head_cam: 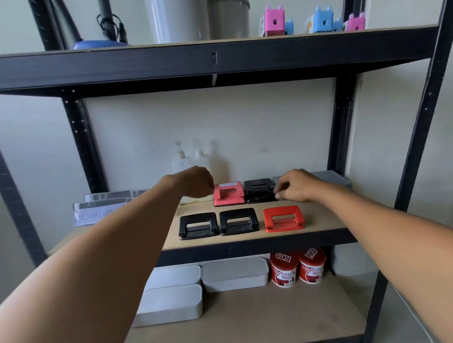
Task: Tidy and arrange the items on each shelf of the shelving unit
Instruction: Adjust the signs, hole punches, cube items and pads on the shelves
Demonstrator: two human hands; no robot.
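Observation:
On the middle shelf (250,238) hole punches lie in two rows. The front row holds two black punches (198,224) (238,221) and a red punch (283,218). Behind them sit a pink punch (229,193) and a black punch (259,190). My left hand (194,182) hovers curled just left of the pink punch, above a cream item (196,199); whether it holds anything is hidden. My right hand (297,184) has its fingertips at the right edge of the rear black punch, in front of a grey box (330,179).
Clear ruler packs (103,204) lie at the shelf's left, pump bottles (190,157) at the back. The lower shelf holds white boxes (234,274) and two red tubs (298,267). The top shelf carries grey bins (199,15), a blue lamp base (95,44) and pink and blue toys (317,21).

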